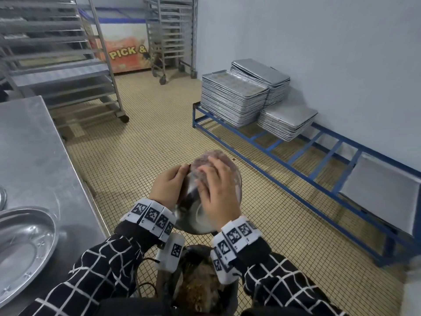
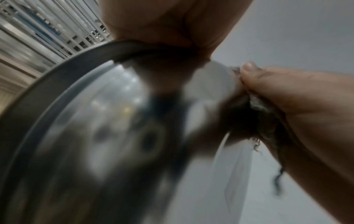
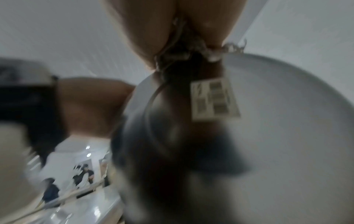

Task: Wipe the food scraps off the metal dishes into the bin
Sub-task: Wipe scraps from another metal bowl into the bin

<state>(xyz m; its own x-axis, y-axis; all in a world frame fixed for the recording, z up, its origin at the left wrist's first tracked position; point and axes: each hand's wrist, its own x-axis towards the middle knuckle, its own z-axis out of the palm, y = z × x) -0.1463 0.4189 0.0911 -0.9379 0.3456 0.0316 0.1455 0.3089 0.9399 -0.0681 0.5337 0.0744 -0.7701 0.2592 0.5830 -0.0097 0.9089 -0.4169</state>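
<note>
Reading "PICK &", a freezer (image 1: 123, 51) stands far left; left hand (image 1: 167, 187) grips the metal dish (image 1: 193, 215) rim, right hand (image 1: 218, 190) presses a scrubber (image 1: 205, 160) inside it.

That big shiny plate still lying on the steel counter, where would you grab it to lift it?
Probably by the broad flat rim of the round metal plate, on the edge nearest the counter's front, coming in from the right. It lies flat, face up, with a shallow sunken middle, so the raised rim is the only part that fingers and thumb could pinch.
</note>
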